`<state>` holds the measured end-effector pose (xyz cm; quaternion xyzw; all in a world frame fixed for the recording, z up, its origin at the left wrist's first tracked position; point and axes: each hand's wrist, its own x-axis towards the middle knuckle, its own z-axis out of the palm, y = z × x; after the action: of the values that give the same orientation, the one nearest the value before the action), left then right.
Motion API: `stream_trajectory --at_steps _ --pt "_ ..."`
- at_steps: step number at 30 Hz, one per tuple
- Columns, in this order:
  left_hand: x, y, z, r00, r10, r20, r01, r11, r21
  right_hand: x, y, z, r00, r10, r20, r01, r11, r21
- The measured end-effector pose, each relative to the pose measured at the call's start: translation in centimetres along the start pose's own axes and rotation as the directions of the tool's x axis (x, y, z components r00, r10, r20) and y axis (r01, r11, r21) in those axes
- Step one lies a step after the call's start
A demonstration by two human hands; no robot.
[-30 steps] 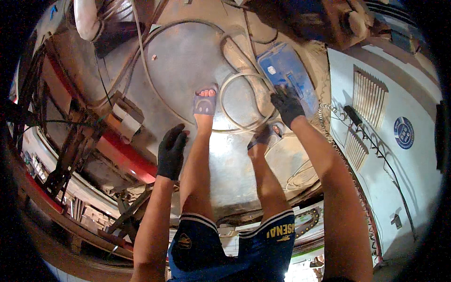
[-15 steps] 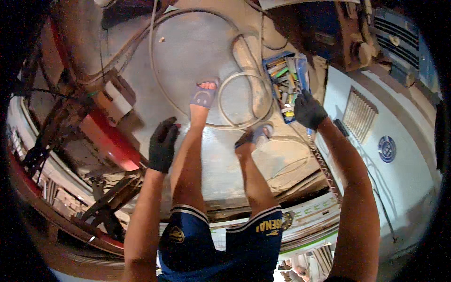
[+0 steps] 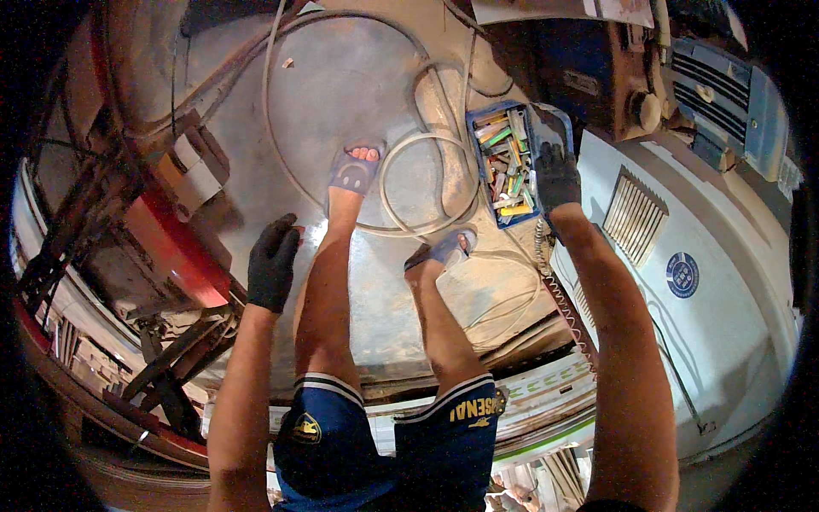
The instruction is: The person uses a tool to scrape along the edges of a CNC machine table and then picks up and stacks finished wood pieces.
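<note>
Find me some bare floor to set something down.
Mostly bare: the grey floor within the big hose loop, beyond the left sandal, and the patch between both legs. Crowded: the blue case packed with small items, right hand at its lid.

- Blue box (image 3: 522, 220): rectangular, upright on the floor (image 3: 358, 77) ahead of me, to my right; I find it open.
- Lid (image 3: 548, 124): blue-edged, swung out along the box's right side, partly hidden.
- Contents (image 3: 508, 162): jumbled narrow pieces, some green, yellow, orange.

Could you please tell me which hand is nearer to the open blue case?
Right: the right hand is at the opened lid of the blue case; the left hand is far to its left, beyond the left leg.
</note>
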<state>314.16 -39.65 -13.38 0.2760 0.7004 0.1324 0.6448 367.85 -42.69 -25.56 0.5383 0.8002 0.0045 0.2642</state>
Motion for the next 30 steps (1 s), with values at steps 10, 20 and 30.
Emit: stream_trajectory --at_steps 10,20,30 --pt "0.0 0.3 -0.5 1.000 0.013 0.006 -0.014 0.990 0.139 0.2 -1.7 -3.3 0.931 -0.340 0.135 0.299 0.920 0.255" --pt "0.3 -5.6 -4.3 0.987 -0.154 -0.039 0.159 0.965 0.208 2.1 -8.1 -3.6 0.505 0.320 0.802 -0.828 0.440 0.346" --pt "-0.3 -14.8 -11.1 0.964 -0.254 -0.081 0.263 0.953 0.150 1.5 -9.9 5.9 0.323 0.496 0.806 -0.928 0.332 0.168"
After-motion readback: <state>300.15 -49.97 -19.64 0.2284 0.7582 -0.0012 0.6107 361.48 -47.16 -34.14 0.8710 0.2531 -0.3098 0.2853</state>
